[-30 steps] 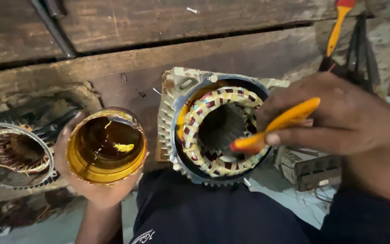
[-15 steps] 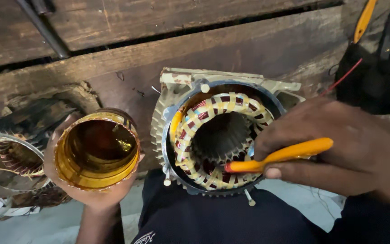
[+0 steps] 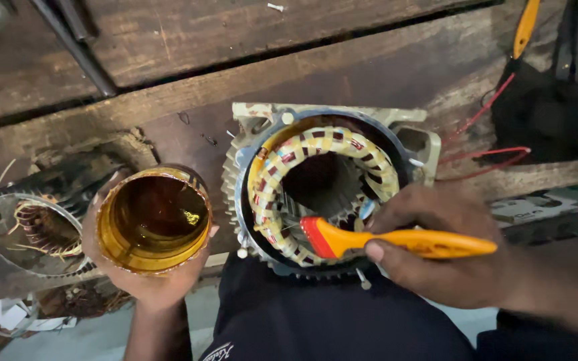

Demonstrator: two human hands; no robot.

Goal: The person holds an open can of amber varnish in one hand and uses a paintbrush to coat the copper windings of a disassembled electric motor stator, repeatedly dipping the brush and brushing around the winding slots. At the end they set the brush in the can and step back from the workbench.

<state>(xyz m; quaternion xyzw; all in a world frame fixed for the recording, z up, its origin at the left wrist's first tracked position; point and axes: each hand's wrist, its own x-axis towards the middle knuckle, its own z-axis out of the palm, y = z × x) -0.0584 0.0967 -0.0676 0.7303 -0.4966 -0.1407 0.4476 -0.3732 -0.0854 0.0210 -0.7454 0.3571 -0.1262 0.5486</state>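
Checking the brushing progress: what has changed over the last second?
The right hand has swung the orange brush from the winding's right side down to its lower left, inside the stator. The left hand still holds the tin of amber liquid beside the stator, which has not moved.

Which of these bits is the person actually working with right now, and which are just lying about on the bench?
In use:
- left hand holding an open tin of amber liquid
- right hand holding an orange-handled brush
- motor stator with taped windings, where the brush tip rests

Lying about:
- second stator, at left
- black bag with red wires
- metal rod
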